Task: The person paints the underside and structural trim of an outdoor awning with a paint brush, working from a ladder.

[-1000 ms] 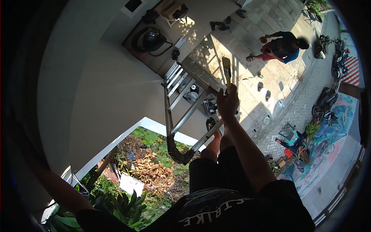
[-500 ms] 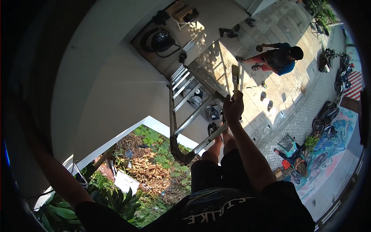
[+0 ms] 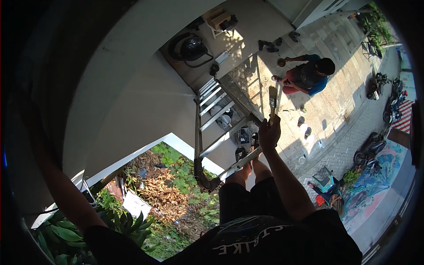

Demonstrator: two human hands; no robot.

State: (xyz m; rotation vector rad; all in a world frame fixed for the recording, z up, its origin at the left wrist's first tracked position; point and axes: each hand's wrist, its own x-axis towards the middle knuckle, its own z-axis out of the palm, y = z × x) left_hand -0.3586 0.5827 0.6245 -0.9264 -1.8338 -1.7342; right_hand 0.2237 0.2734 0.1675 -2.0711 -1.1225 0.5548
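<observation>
My right hand (image 3: 269, 133) is closed around the handle of a paintbrush (image 3: 273, 100), which points upward with its flat bristles at the top. Below it stands an aluminium ladder (image 3: 217, 118), and my feet are on its upper part. My left arm reaches up along the wall (image 3: 119, 115) at the left. The left hand itself is lost in the dark edge of the view, so its fingers do not show.
Down on the paving, a person (image 3: 311, 76) in a blue top holds a small round container (image 3: 281, 62). A black wheelbarrow-like item (image 3: 190, 47) lies near the wall. Motorcycles (image 3: 370, 148) line the street. Leafy plants (image 3: 66, 234) grow below left.
The person below has sunk from bending into a crouch. My view has shifted slightly; my right hand still grips the paintbrush, a little lower in the picture.
</observation>
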